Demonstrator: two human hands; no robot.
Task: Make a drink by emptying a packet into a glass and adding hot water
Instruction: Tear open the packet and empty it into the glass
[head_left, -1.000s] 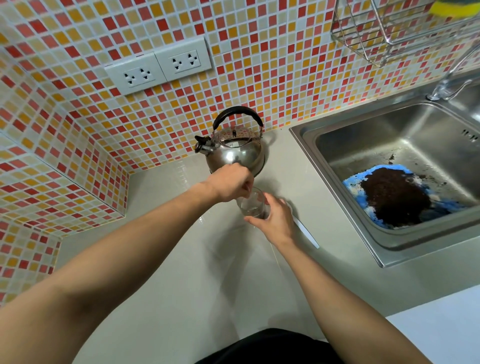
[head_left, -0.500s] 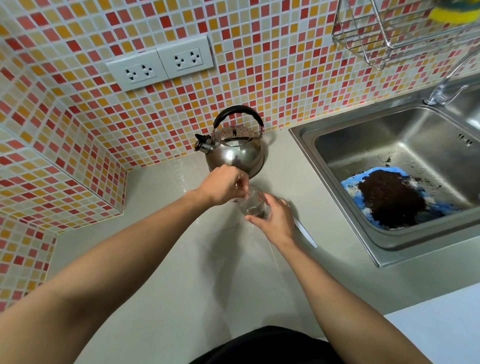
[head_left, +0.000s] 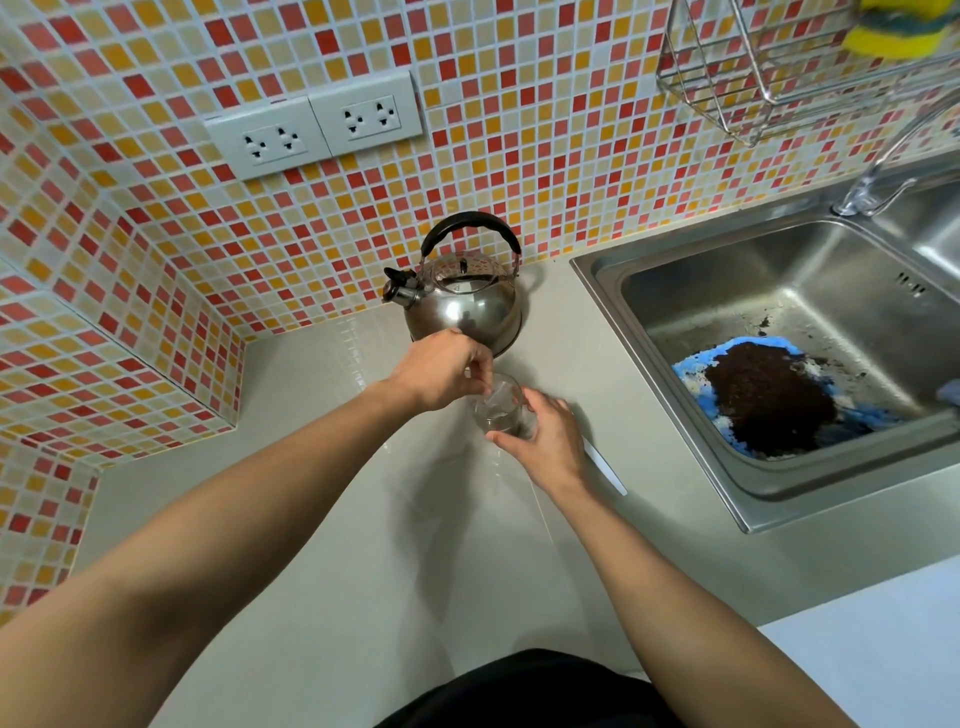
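A small clear glass (head_left: 500, 411) stands on the pale counter (head_left: 337, 519), just in front of a steel kettle (head_left: 462, 306) with a black handle. My right hand (head_left: 545, 441) wraps around the glass from the near right side. Just left of the rim, my left hand (head_left: 441, 369) pinches a thin pale packet (head_left: 496, 396). The packet slants down into the mouth of the glass. I cannot make out what is in the bottom of the glass.
A thin white strip (head_left: 605, 466) lies on the counter behind my right wrist. A steel sink (head_left: 613, 312) to the right holds a blue cloth with dark grounds (head_left: 763, 400). Tiled walls with sockets (head_left: 311, 130) close off the back and left. A wire rack (head_left: 753, 78) hangs above the sink.
My left hand has drawn a little to the left, off the top of the glass, so the rim and the pale packet now show. My right hand stays on the glass.
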